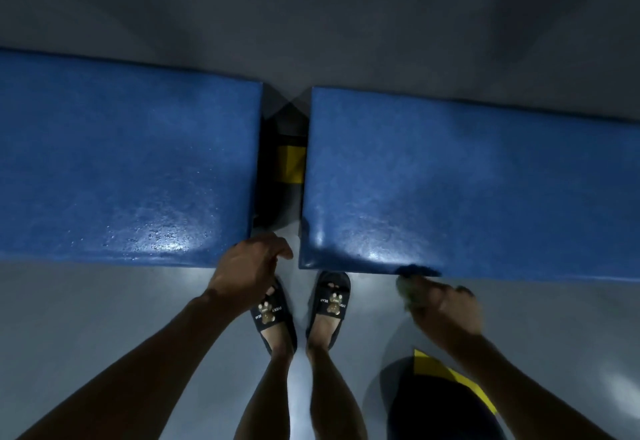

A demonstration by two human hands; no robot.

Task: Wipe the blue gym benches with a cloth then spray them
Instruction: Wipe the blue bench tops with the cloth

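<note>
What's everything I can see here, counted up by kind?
Blue benches: 2, the left bench and the right bench
Hands: 2, the left hand and the right hand
Green cloth: 1
Slippers: 2, and
Total: 7

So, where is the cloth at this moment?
In the head view, low right: the greenish cloth is gripped by the right hand, just below the right bench's near edge.

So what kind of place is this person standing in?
Probably a gym or sports hall. Two padded blue benches, the left bench and the right bench, stand end to end on a smooth grey floor marked with yellow tape.
</note>
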